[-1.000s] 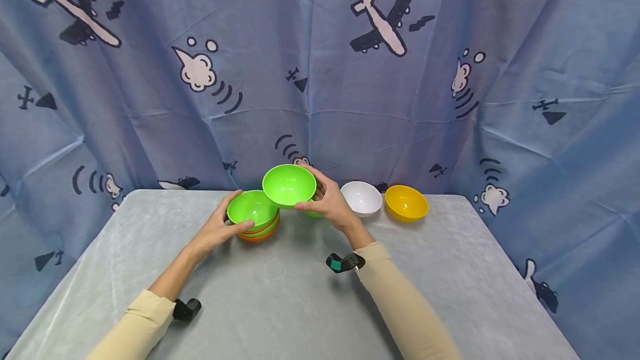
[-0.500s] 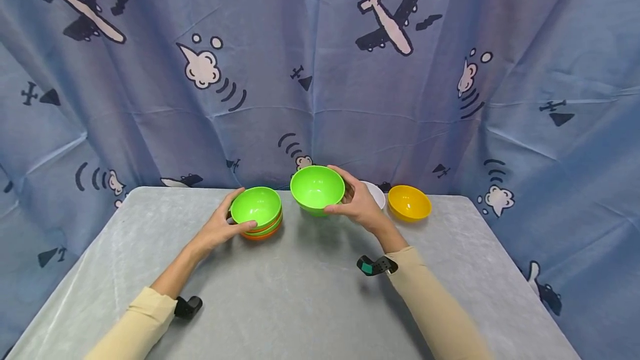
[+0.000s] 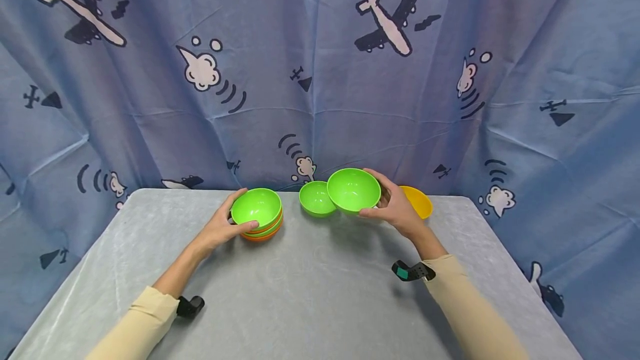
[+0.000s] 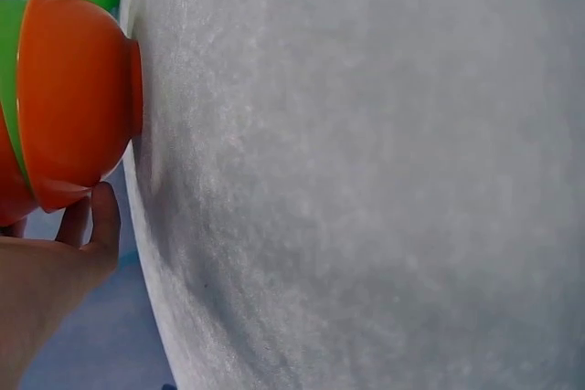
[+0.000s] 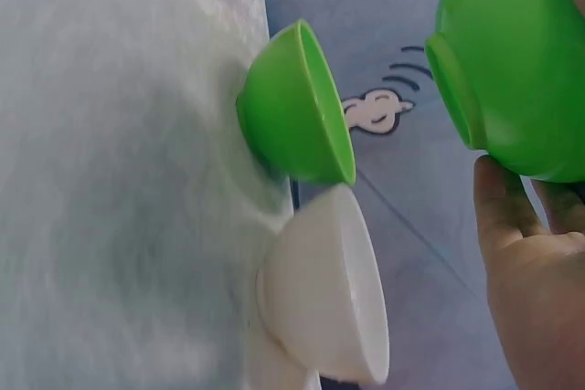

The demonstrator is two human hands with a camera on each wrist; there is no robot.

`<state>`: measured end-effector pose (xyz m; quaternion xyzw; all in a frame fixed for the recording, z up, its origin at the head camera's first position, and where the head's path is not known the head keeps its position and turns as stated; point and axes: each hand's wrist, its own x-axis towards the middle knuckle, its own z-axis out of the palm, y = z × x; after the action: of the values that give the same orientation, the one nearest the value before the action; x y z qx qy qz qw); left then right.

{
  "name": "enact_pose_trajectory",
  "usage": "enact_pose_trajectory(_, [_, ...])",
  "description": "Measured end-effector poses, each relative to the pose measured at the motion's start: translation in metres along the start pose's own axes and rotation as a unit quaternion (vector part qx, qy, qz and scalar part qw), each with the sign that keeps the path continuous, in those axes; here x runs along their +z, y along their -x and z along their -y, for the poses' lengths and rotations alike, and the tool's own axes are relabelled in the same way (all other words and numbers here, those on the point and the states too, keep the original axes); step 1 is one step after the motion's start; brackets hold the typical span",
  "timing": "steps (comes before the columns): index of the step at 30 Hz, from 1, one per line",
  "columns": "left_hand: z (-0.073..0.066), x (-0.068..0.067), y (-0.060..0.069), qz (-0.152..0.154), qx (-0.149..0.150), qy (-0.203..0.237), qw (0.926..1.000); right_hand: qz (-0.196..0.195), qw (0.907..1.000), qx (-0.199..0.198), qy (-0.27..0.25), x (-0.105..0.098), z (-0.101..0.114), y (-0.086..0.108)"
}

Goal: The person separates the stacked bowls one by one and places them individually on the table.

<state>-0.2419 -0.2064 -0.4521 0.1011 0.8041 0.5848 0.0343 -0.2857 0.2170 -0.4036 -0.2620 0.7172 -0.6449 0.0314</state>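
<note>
- The left hand (image 3: 223,228), at the far left, grips the stack of bowls, thumb along the near side and the other fingers round the far side; in the left wrist view, fingertips touch the orange bottom bowl (image 4: 78,102).
- The stack (image 3: 263,231) stands on the table (image 3: 300,299), green and orange alternating, with a green top bowl (image 3: 256,207). This part looks done: the bowls sit neatly nested, rims up.
- Next comes a single green bowl (image 3: 315,200), upright on the table, apart from the stack and holding nothing that shows.
- Right of it is the held bowl (image 3: 353,190), also green, up off the table and slightly tilted. Setting it down is not yet done.
- The white bowl (image 5: 320,285) shows only in the right wrist view, upright just beside the single green one; I cannot tell whether they touch. It stands unstacked.
- The right hand (image 3: 400,213) pinches the held bowl, thumb on the near side, fingers behind.
- Farthest right, the yellow bowl (image 3: 419,202) is partly hidden by that hand. I judge these three single bowls unhandled so far, and the work only partly through.
</note>
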Motion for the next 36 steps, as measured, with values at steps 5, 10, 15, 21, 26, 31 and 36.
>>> enact_pose_trajectory(5, [-0.001, 0.000, 0.001, 0.002, -0.004, 0.009, 1.0000, -0.005, 0.9999, 0.007, 0.008, -0.010, 0.000, 0.011])
enact_pose_trajectory(10, [-0.002, -0.001, 0.001, 0.003, -0.007, 0.006, 1.0000, -0.008, 0.9999, 0.009, 0.003, -0.020, -0.003, 0.018])
enact_pose_trajectory(15, [0.000, -0.001, -0.001, 0.003, -0.007, 0.001, 1.0000, -0.026, 0.9995, 0.009, 0.016, -0.032, -0.005, 0.026])
enact_pose_trajectory(21, [0.000, 0.000, -0.002, 0.002, -0.007, -0.004, 1.0000, -0.057, 0.9963, 0.022, 0.061, -0.047, -0.002, 0.036])
enact_pose_trajectory(26, [0.000, 0.000, -0.002, 0.003, -0.009, -0.004, 0.9999, -0.077, 0.9927, 0.034, 0.086, -0.062, 0.001, 0.046])
enact_pose_trajectory(31, [-0.001, -0.001, -0.001, 0.004, -0.007, -0.004, 1.0000, -0.092, 0.9899, 0.042, 0.100, -0.079, 0.002, 0.055])
enact_pose_trajectory(36, [0.000, -0.002, -0.001, 0.005, -0.010, -0.007, 0.9999, -0.114, 0.9890, 0.034, 0.088, -0.099, 0.001, 0.067])
